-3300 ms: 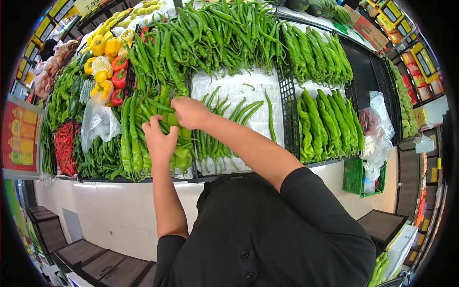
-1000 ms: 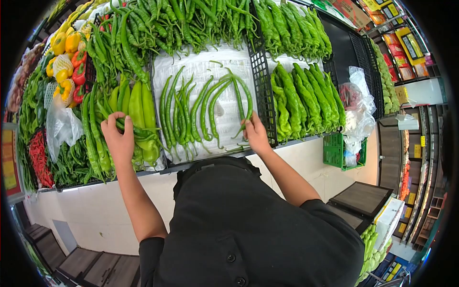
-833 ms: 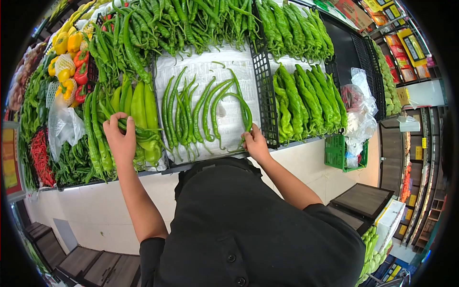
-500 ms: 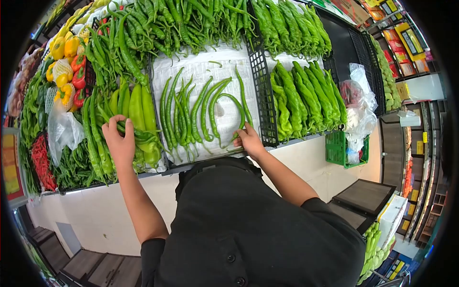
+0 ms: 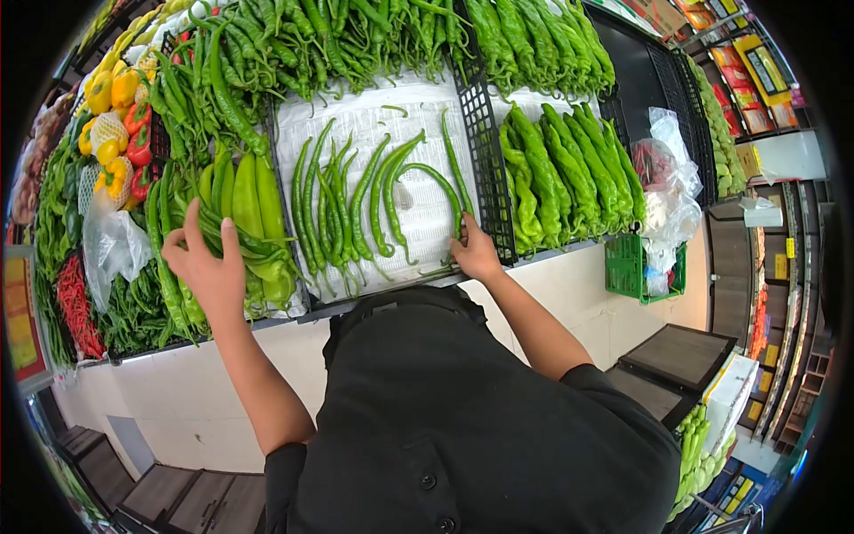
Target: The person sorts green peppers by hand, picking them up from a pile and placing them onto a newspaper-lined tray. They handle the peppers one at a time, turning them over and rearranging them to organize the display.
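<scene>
My left hand (image 5: 206,267) has its fingers spread, nothing held, above the edge of the long green peppers (image 5: 171,276) and beside the broad light green peppers (image 5: 267,200). Near the front right of a paper-lined section (image 5: 418,116), my right hand (image 5: 475,252) has its fingers closed round the lower end of a curved green pepper (image 5: 439,175). The stem end is hidden by the fingers. Several thin green peppers (image 5: 358,209) lie side by side to its left on the paper. A straighter pepper (image 5: 452,151) reaches down to the same fingertips.
A black crate wall (image 5: 492,169) separates the paper from wrinkled green peppers (image 5: 569,169). Green peppers (image 5: 329,44) are heaped behind. Plastic bags (image 5: 672,178) hang over a green basket (image 5: 625,267) at right. Red and yellow peppers (image 5: 139,147) sit at left.
My left hand has moved left and down, opening from a pinch near the peppers. My right hand has shifted slightly right and up, still at the curved pepper's end.
</scene>
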The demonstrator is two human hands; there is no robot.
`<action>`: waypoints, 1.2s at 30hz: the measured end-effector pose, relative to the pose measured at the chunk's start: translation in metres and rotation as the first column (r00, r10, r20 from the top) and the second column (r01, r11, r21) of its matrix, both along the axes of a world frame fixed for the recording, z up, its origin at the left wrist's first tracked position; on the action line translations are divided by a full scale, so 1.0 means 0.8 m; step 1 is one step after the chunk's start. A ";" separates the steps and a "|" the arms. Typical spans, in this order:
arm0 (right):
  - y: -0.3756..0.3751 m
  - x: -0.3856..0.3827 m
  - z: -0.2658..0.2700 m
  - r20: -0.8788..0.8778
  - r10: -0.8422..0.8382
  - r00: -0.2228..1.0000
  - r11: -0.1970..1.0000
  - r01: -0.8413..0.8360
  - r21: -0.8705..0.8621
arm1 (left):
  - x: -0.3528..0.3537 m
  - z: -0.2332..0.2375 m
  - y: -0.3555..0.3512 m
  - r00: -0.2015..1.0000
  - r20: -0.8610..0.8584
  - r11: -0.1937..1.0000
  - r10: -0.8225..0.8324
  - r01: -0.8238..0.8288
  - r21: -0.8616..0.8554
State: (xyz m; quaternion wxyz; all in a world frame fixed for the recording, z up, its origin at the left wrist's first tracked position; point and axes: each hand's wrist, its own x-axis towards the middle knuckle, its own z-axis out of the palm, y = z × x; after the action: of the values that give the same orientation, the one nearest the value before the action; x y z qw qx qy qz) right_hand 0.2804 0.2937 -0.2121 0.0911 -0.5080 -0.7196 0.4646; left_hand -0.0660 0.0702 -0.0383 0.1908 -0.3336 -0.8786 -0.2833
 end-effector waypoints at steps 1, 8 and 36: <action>-0.001 0.000 0.011 0.023 0.018 1.000 0.999 -0.019 0.028 | 0.007 0.015 0.003 0.997 -0.077 1.000 0.009 -0.009 -0.004; 0.002 0.001 0.045 0.060 0.106 0.993 0.978 -0.115 0.177 | 0.133 0.019 0.111 0.631 0.323 0.683 -0.705 0.727 0.071; -0.002 0.014 0.033 0.171 0.209 0.963 0.842 -0.266 0.468 | 0.164 -0.157 0.126 0.608 0.319 0.478 -0.727 0.782 -0.400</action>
State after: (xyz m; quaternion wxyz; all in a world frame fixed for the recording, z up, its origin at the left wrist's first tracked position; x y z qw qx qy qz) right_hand 0.2913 0.2922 -0.1859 0.1169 -0.4006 -0.8747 0.2466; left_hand 0.0652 0.1707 -0.1639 -0.0938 -0.7074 -0.6909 -0.1160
